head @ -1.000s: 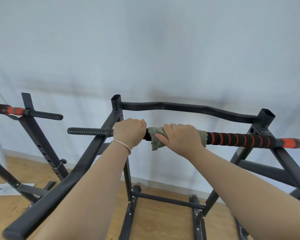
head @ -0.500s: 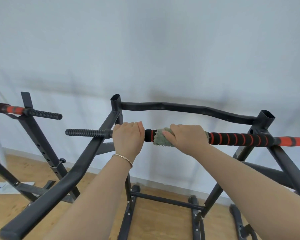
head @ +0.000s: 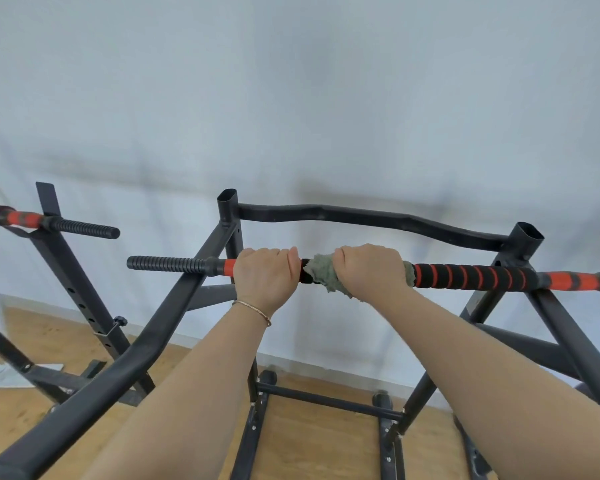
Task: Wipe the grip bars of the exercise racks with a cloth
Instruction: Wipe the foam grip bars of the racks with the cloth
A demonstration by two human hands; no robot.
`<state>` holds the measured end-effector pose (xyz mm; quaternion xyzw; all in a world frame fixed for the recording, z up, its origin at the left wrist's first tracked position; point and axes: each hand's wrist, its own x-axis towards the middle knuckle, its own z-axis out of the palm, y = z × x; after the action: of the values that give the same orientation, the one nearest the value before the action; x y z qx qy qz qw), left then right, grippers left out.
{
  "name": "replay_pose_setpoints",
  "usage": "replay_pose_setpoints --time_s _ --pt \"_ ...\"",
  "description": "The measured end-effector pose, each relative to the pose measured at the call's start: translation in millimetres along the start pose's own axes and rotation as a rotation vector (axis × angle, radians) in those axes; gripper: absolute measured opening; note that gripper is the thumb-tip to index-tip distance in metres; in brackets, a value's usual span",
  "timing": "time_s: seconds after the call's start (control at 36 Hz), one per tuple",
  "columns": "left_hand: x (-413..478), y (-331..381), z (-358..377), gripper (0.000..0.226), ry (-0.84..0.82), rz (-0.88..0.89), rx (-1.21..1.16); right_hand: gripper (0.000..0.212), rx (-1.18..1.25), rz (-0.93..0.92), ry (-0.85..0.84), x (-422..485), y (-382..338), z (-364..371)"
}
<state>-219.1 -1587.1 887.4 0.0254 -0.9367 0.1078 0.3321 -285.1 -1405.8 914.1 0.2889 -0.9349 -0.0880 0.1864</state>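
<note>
**Both Hands on One Bar, Cloth Under the Right**

The person stood at the nearer rack point(head: 174, 306), both arms stretched out to its grip bar point(head: 471, 277), which lay level across the frame. The left hand point(head: 265, 275) had its grip clenched round the bare bar, just by the orange band near the left end. I took that for steadying, since a bar that seemed only to sit across the uprights might roll under rubbing. The right hand point(head: 371, 270), just beside it, had its grip closed on the grey-green cloth point(head: 321, 271), which was wrapped round the bar so the foam was covered on every side at once. A tuft of cloth stuck out between the two hands.

Rightward, the black-and-orange striped foam ran on uncovered, so I judged most of the wiping lay that way. The right upright, where the bar met the frame, looked likely to stop a sliding stroke, and the left hand blocked any stroke the other way. A wavy crossbar point(head: 361, 216) ran behind the knuckles, apart from them.

Well off to the left stood a second rack point(head: 73, 268) with its own second bar point(head: 80, 227), untouched. Below was a wooden floor point(head: 326, 445).
</note>
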Motion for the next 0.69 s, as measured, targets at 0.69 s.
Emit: replay_pose_setpoints --time_s 0.69 --pt "24.2 20.6 -3.3 0.024 -0.251 0.053 0.079 0.043 0.166 -0.012 -0.082 15.9 26.5 7.6"
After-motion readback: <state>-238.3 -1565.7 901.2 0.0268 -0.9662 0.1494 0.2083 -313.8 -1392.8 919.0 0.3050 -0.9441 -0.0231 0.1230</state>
